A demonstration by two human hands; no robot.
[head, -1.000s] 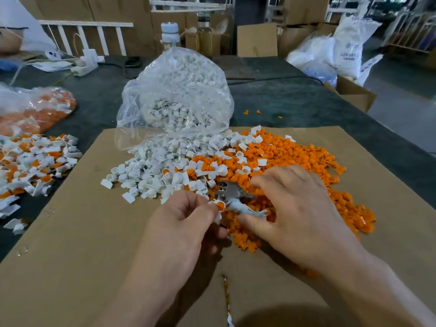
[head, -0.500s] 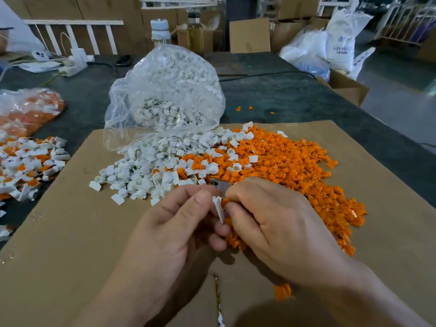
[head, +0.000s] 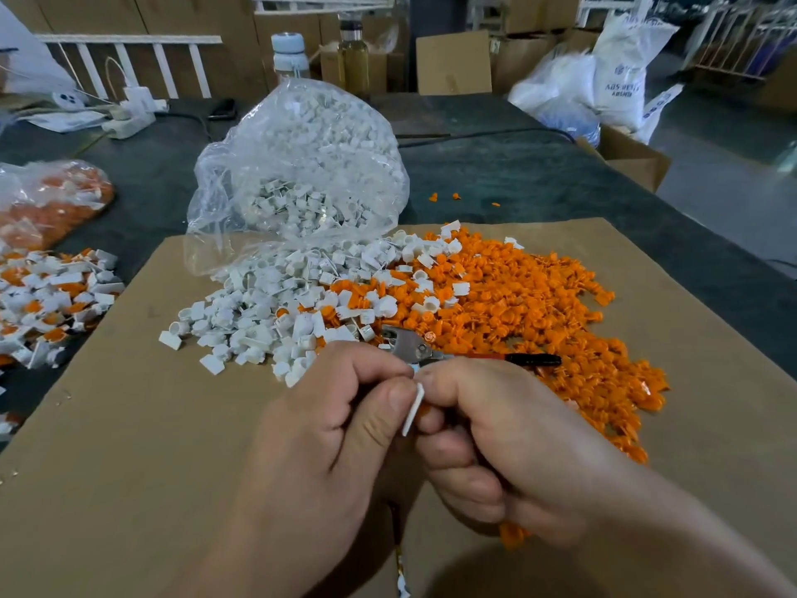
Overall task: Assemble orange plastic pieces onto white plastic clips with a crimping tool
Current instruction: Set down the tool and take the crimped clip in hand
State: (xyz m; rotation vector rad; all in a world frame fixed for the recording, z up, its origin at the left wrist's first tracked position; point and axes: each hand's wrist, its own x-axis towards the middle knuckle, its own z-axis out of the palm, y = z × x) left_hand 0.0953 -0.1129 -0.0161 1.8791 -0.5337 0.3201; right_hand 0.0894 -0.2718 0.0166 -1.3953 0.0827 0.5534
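Between our two thumbs sits the white clip [head: 413,410], left hand [head: 336,429] and right hand [head: 496,438] both pinching it; just beyond the grip lies the crimping tool [head: 416,347] against the orange pieces [head: 539,304].

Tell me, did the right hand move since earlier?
Yes. The right hand drew back from the crimping tool on the orange pile, toward the person, to the white clip.

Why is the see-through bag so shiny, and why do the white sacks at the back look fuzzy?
Head view: light glints off the bag's crinkled plastic. Head view: the sacks are smeared, probably by head movement, while the nearer piles stay fairly sharp.
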